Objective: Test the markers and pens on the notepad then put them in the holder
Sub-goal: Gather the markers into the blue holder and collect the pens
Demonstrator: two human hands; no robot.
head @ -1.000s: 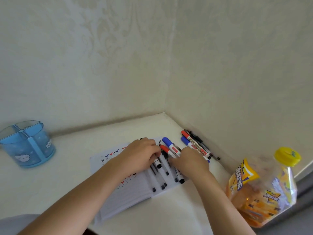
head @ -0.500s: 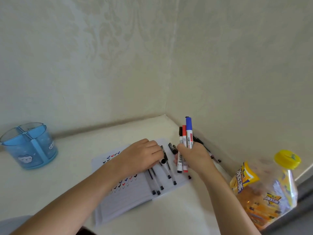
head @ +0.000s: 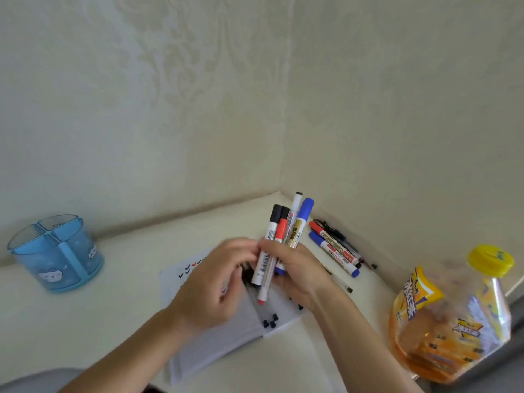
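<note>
The right grip (head: 300,273) is clenched round a bundle of markers (head: 279,231). It holds them upright with the caps up: black, red, a white one with a small black tip, and blue. The left grip (head: 209,287) sits just beside it, fingers curled toward the lower barrels of the bundle. Blur hides whether it grasps anything.

Under both grips lies the notepad (head: 215,347). Coloured tick marks (head: 190,269) show beyond the left grip, and thin pens (head: 269,323) lie on the page beneath.

Just right of the right grip, loose markers (head: 334,248) in red and blue and some dark pens (head: 337,232) lie on the surface (head: 127,302) by the wall. The blue holder (head: 56,256) stands well left of the left grip. A bottle of orange drink (head: 450,321) stands further right of the right grip.
</note>
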